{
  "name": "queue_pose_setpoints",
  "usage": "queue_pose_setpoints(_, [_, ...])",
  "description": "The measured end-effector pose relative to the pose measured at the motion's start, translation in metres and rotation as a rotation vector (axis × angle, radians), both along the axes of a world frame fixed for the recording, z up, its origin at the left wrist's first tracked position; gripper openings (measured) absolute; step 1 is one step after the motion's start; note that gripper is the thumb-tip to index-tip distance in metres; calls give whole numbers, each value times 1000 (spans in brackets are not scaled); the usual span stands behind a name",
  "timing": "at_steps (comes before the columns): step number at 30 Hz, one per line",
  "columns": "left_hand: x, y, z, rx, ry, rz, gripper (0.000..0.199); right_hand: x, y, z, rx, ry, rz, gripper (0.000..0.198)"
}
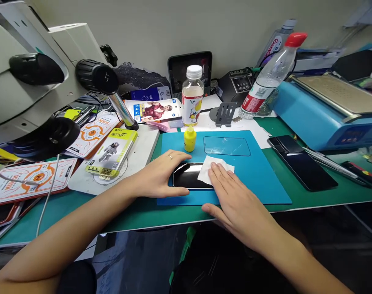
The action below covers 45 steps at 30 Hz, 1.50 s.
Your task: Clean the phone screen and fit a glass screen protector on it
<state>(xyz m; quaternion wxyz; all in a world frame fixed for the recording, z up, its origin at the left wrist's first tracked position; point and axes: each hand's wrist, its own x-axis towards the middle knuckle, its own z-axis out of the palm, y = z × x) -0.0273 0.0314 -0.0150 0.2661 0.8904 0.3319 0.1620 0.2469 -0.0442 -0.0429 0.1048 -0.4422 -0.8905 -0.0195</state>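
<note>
A black smartphone (pixel 189 175) lies face up on a blue mat (pixel 259 179). My left hand (pixel 160 173) curves round its left end, thumb along the near edge and fingers along the far edge, steadying it. Flat on the phone's right part is a white wipe (pixel 205 170), pressed down under the fingers of my right hand (pixel 231 192), whose thumb sticks out to the left. Beyond the phone stand a small yellow bottle (pixel 190 139) and, lying on the mat, a clear black-edged screen protector (pixel 226 146).
A microscope (pixel 27 90) looms at left above boxed packs (pixel 112 151). Behind the mat stand a drink bottle (pixel 193 98) and a red-capped bottle (pixel 262 90). At right lie another black phone (pixel 305 165), tweezers (pixel 335 165) and a blue machine (pixel 314 114).
</note>
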Motion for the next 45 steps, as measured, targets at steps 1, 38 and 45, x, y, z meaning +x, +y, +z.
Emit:
queue_pose_setpoints(1, [0,0,0,-3,-12,-1,86,-3,1,-1,1,-1,-21,90])
queue_pose_setpoints(38, [-11,6,-12,-138,-200,-87,100,-85,-10,5,-152,112,75,100])
queue_pose_setpoints(45, [-7,1,-1,-137,-107,-59,102,-8,-11,2,-13,17,-54,85])
